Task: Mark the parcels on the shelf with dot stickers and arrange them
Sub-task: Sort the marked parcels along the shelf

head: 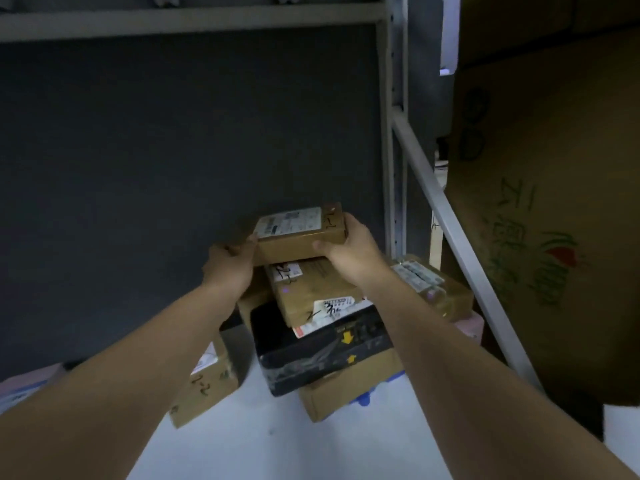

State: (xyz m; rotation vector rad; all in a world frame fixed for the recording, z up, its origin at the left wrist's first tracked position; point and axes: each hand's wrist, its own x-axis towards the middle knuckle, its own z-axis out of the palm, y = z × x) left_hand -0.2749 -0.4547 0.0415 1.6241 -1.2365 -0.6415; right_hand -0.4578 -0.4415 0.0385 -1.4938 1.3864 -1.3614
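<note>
A small brown parcel [300, 233] with a white label on top sits at the top of a stack on the shelf. My left hand [231, 265] grips its left end and my right hand [349, 251] grips its right end. Under it lies a second brown parcel [311, 292] with handwritten marks, then a black box [322, 355] with yellow arrows, then a larger brown carton [349, 389]. No dot stickers are visible.
A brown parcel [204, 386] stands left of the stack on the white shelf board [263, 445]. Another taped parcel [433, 285] lies to the right by the grey shelf post [394, 133]. A large printed carton [547, 202] fills the right side. Pink parcel [20, 386] at far left.
</note>
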